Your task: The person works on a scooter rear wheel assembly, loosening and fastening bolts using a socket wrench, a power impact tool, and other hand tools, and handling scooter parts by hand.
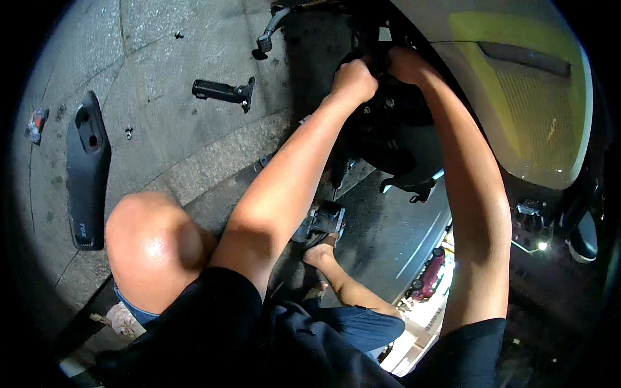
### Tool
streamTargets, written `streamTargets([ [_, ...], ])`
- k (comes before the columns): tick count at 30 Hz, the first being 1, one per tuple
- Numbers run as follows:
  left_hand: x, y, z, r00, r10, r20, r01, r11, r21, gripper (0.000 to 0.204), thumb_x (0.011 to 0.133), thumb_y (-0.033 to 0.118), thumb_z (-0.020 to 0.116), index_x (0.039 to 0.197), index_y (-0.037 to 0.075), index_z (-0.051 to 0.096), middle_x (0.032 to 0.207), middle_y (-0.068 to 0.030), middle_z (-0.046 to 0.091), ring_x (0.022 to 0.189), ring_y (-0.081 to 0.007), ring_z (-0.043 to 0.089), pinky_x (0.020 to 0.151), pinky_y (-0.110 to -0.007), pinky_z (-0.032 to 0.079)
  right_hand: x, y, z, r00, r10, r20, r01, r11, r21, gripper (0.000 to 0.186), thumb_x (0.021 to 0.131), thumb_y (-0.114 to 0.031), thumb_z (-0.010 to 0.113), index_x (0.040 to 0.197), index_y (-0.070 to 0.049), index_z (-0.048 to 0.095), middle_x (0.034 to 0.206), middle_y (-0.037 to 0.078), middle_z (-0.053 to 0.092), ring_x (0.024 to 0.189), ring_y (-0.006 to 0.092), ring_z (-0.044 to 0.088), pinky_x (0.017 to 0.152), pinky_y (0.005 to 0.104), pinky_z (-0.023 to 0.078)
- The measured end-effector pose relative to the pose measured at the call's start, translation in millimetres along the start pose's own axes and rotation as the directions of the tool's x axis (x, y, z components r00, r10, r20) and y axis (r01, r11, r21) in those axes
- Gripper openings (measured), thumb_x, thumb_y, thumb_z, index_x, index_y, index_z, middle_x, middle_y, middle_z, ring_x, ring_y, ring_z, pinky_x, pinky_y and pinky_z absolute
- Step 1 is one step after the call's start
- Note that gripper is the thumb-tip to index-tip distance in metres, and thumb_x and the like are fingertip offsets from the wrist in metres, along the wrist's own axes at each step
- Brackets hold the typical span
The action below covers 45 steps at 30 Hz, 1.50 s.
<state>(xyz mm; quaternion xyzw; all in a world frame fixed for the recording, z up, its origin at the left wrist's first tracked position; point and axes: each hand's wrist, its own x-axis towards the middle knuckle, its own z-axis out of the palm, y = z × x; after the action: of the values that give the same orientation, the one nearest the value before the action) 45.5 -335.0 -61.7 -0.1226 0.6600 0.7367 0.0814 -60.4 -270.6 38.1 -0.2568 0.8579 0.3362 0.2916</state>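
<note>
Both my arms reach forward into the dark mechanical parts [394,119] of a motorbike, beside its grey and yellow body panel [540,103]. My left hand [354,83] is closed like a fist at the near left of those parts. Just to its right, my right hand [409,66] curls in against them, close under the panel's edge. Shadow and the black parts hide the fingertips of both hands, so what they grip cannot be made out. Below them hangs a dark curved cover [404,171].
On the paving at left lie a long black cover [89,174], a black rectangular part with a bracket [223,92], small fasteners [129,132] and a red packet [37,126]. A metal lever [266,39] juts out above. A bare knee [155,236] rises at lower left.
</note>
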Motion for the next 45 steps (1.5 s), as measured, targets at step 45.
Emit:
streamTargets([
  [45, 49.8, 61.0, -32.0, 0.697, -0.141, 0.704, -0.185, 0.912, 0.366, 0.056, 0.076, 0.030, 0.069, 0.123, 0.005, 0.053, 0.119, -0.0156, 0.055, 0.105, -0.0285, 0.050, 0.091, -0.039, 0.039, -52.9, -204.2, 26.4, 0.915, 0.338, 0.222, 0.403, -0.713, -0.574, 0.028, 0.090, -0.042, 0.053, 0.079, -0.016, 0.048, 0.061, -0.002, 0.045, 0.056, 0.0123, 0.046, 0.057, 0.0290, 0.041],
])
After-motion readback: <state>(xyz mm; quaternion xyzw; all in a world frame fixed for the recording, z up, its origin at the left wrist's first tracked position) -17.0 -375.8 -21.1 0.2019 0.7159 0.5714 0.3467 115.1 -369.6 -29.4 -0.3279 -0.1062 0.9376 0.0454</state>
